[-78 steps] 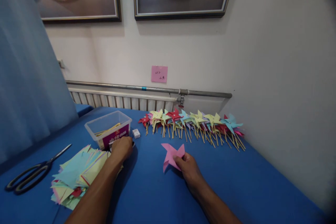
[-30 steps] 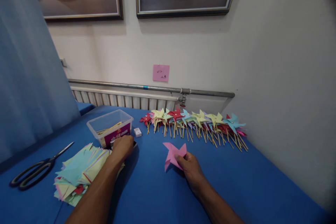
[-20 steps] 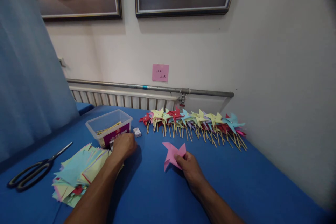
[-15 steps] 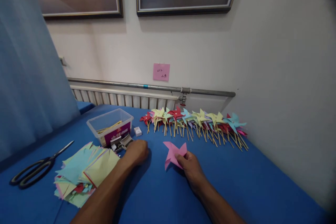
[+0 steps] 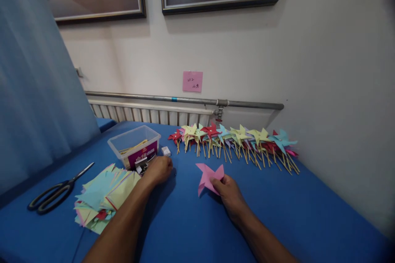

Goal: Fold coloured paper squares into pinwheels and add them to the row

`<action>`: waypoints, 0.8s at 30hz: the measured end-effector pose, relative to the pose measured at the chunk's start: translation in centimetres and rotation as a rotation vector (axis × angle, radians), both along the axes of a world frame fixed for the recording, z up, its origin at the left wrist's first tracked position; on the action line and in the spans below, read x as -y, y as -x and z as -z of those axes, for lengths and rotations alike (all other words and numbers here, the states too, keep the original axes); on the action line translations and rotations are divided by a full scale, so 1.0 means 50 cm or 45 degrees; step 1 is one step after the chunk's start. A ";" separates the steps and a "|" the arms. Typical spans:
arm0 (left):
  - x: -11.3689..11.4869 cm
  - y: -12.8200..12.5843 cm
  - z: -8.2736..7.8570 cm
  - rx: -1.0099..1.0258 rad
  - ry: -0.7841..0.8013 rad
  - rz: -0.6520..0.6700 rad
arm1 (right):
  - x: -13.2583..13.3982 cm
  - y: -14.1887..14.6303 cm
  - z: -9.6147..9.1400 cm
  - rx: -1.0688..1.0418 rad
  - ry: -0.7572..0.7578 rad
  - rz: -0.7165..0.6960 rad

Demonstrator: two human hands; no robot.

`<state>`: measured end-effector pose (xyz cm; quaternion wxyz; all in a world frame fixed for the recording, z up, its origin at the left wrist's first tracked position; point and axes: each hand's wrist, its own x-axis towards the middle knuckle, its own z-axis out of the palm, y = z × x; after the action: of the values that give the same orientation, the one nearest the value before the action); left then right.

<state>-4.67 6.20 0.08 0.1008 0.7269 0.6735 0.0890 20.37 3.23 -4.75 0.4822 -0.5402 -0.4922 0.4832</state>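
A pink paper pinwheel (image 5: 206, 177) is pinched at its middle between the thumb and fingers of my right hand (image 5: 227, 192). It has pointed, folded blades, and no stick shows on it. My left hand (image 5: 159, 169) reaches down at a small opened box (image 5: 141, 165) of tiny metal pieces, just in front of the clear plastic tub (image 5: 113, 146). The left fingers are curled and turned away, so what they hold, if anything, is hidden. Beside that hand stands a small white box (image 5: 166, 151).
Wooden sticks (image 5: 135, 147) lie in the tub. Finished pinwheels (image 5: 239, 134) on sticks form a row along the back. Cut coloured paper sheets (image 5: 101, 191) are piled at left, near black-handled scissors (image 5: 54, 197). A blue cloth (image 5: 197, 230) covers the table; a blue curtain (image 5: 33, 90) hangs left.
The view has shifted slightly, moving everything a little to the right. My left hand stays at the small box with its fingers lower; my right hand still holds the pink pinwheel.
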 end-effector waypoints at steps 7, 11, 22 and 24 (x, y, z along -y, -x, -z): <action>0.008 -0.045 0.016 -0.220 -0.059 -0.065 | 0.019 0.005 -0.019 -0.036 -0.014 -0.035; 0.007 -0.045 0.015 -0.206 -0.023 -0.068 | 0.020 0.005 -0.018 -0.045 -0.020 -0.036; 0.009 -0.043 0.020 -0.173 0.038 0.047 | -0.002 0.001 0.000 -0.024 0.020 -0.014; 0.009 -0.042 0.022 -0.194 0.021 0.051 | -0.004 0.001 0.002 -0.037 0.017 -0.011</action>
<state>-2.55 5.76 -1.01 0.0569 0.7441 0.6652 0.0257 20.32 3.44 -4.86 0.4835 -0.5342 -0.4844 0.4962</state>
